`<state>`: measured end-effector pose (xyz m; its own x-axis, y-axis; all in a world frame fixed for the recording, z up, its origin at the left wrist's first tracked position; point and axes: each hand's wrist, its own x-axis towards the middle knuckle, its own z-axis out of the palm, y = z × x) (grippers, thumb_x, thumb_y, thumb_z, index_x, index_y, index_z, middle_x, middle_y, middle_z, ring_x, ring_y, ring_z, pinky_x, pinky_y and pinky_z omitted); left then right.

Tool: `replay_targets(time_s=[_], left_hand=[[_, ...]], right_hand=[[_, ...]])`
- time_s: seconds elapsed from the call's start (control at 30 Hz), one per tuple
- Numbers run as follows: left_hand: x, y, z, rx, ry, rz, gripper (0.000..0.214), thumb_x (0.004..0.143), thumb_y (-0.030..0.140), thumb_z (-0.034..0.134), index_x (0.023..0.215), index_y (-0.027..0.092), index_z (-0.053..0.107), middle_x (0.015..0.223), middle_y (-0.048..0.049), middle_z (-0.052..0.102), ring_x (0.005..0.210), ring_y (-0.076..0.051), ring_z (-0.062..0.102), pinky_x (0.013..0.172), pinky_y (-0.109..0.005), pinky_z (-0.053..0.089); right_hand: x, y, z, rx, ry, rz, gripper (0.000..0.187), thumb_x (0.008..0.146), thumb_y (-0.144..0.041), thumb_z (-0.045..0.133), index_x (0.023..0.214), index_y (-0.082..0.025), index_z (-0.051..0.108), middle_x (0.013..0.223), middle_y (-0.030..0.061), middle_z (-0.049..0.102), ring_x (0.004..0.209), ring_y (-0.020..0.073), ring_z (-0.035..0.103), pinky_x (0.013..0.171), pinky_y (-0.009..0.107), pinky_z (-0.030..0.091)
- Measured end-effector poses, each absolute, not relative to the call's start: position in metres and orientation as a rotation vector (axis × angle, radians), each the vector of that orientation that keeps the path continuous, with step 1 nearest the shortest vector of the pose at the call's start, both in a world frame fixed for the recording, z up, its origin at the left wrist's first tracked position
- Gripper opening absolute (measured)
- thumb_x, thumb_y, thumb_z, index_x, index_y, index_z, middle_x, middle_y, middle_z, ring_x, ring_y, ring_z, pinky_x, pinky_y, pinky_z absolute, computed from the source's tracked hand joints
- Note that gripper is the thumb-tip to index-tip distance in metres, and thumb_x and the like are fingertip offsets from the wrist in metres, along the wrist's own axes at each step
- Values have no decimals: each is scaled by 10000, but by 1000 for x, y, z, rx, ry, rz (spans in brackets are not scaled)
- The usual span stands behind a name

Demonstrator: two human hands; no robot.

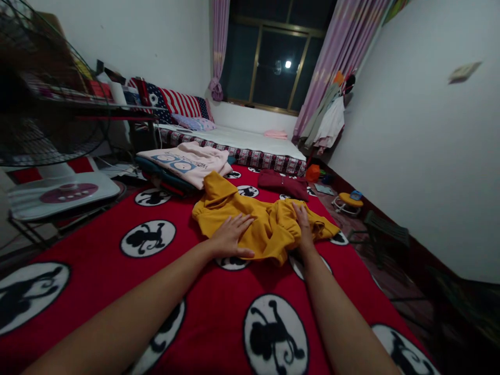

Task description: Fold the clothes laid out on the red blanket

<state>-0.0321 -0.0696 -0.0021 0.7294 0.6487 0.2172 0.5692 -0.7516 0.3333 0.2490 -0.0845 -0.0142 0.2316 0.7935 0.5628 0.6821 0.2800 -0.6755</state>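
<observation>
A rumpled mustard-yellow garment (261,224) lies on the red blanket (211,291), which is printed with monkeys in white ovals; its exact kind is hard to tell. My left hand (233,237) rests flat on the garment's near left part, fingers spread. On its right part lies my right hand (304,224), seen edge-on, with fingers stretched along bunched cloth. Just beyond the yellow cloth, a pink printed top (191,160) sits on a stack of dark clothes (164,174). A maroon folded garment (283,183) lies farther back on the right.
At the left, a fan (50,94) stands close by a white plastic chair seat (66,192). A second bed (250,138) is beneath the window. Along the right wall are a yellow stool (350,199), a dark folding stool (386,229) and hanging clothes (328,120).
</observation>
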Motion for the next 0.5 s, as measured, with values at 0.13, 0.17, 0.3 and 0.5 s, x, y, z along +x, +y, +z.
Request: replay_targets(time_s=[0.13,0.17,0.3,0.5], left_hand=[[-34,-69,0,2676,928,503,1024,688,725,611,1500,227,234,1560,-111,238,1437,-327,174,1166,-479,123],[-35,-69,1,2668,917,505,1033,684,721,619,1502,227,227,1562,-110,232,1439,-323,173,1169,-474,119],[-42,-68,5,2638,816,485,1190,594,707,702,1519,200,151,1574,-129,179,1445,-312,152,1178,-453,100],[-66,-59,11,2625,804,389,1111,563,638,759,1484,242,279,1548,-119,268,1430,-324,207,1164,-496,107]], right_hand=[[246,-91,-7,-1482,-1607,79,303,808,-262,534,1063,-227,693,1550,63,239,1404,271,278,1109,413,304],[247,-92,-4,-1481,-1593,-14,255,809,-248,528,991,-219,704,1520,69,307,1389,264,299,1109,425,301],[251,-97,6,-1449,-1402,-357,221,841,-219,423,884,-213,640,1325,85,555,1299,219,411,1084,458,320],[257,-98,4,-1396,-1280,-151,163,796,-268,393,799,-193,538,1070,132,683,996,220,628,904,397,473]])
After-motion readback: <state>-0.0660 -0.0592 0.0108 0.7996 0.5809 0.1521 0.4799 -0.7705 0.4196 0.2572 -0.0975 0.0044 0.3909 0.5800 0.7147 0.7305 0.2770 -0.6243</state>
